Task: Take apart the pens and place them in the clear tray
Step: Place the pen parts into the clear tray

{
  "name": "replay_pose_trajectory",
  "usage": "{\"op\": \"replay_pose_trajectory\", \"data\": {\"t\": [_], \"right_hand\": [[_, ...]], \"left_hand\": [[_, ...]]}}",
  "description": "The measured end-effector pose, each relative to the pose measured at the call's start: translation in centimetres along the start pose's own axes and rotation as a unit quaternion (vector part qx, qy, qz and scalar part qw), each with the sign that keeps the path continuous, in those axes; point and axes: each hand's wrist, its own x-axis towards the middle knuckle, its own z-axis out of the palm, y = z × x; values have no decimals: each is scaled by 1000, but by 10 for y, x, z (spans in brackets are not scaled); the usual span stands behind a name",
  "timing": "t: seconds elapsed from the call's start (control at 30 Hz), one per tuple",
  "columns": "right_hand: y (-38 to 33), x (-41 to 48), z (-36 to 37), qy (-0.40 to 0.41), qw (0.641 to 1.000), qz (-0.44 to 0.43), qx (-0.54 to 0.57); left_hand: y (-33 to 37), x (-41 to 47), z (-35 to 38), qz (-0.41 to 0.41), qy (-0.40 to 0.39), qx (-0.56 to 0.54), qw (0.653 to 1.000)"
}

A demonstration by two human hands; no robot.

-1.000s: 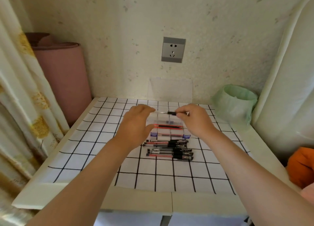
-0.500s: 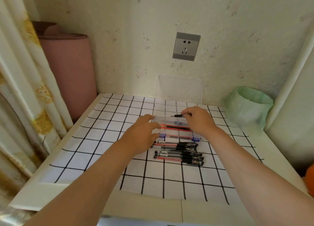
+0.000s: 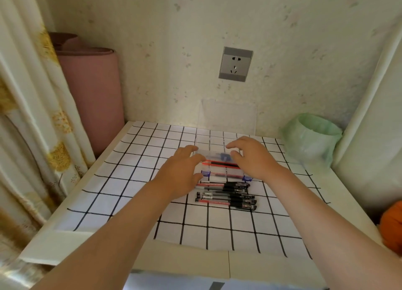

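The clear tray sat on the gridded sheet that covered the surface. The left hand lay at the tray's left end, its fingers loosely bent against the tray's wall and gripping nothing. The right hand hung over the tray's right end with its fingers curved and relaxed, nothing visible in them.

Inside the tray lay red and black pen parts and, just behind them, a blue piece. A cluster of whole pens lay side by side just in front of the tray, on the person's side, black caps pointing right.

Behind the tray a clear lid leaned on the wall, with a grey socket above it. A green-lined bin stood to the tray's right, and a pink roll well to its left.
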Motion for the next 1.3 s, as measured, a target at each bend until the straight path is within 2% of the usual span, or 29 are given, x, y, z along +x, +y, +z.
{"op": "replay_pose_trajectory", "data": {"t": [0.07,0.13,0.23,0.3,0.47,0.77,1.03,1.2,1.3], "right_hand": [[-9,-10,-7,20,999,-33,-3],[-16,-23,-13,8,999,-50,-6],[-22,-41,-15,-71,996,-44,-17],[-22,-48,-14,-95,993,-39,-55],[-15,-56,-12,-100,984,-47,-137],[-9,-56,-2,-85,975,-87,-187],[-10,-55,-5,-60,983,-88,-153],[-13,-56,-13,-44,996,-70,-18],[-12,-58,-13,-61,996,-64,22]], "left_hand": [[5,-1,-2,14,35,-2,999],[11,-2,-3,24,55,-12,998],[17,-6,-1,25,19,-22,999],[20,-8,1,17,-21,-20,999],[27,-11,2,15,-74,-9,997],[34,-6,4,12,-71,12,997],[41,-4,9,20,-45,16,999],[46,-3,9,48,0,12,999],[52,-4,6,33,-13,-17,999]]}}
